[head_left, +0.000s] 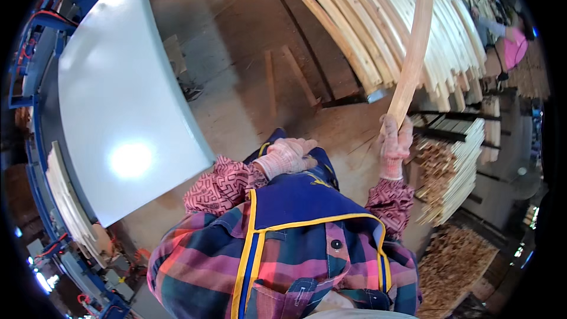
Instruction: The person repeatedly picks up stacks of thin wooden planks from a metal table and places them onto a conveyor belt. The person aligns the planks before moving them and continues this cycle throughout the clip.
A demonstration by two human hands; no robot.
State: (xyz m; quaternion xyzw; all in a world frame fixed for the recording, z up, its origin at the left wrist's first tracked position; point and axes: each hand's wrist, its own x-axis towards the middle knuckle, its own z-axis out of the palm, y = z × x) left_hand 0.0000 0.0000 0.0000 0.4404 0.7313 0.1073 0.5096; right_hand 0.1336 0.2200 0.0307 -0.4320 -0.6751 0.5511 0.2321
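My right hand (394, 146), in a pale knitted glove, is closed around the lower end of a long wooden strip (415, 44). The strip runs up and away past the top edge of the view, in front of a stack of similar wooden strips (369, 23). My left hand (287, 158), gloved too, lies across the front of my blue apron (313, 198) with its fingers stretched toward the right. Nothing shows in it. Patterned pink sleeves cover both forearms.
To the left is a large smooth white-grey panel (118, 100), with blue machinery (35, 41) beyond it. Bundled strips (452, 168) and piled wood (455, 269) stand at the right. Two loose wooden pieces (299, 74) lie on the floor ahead near a dark metal bar (301, 32).
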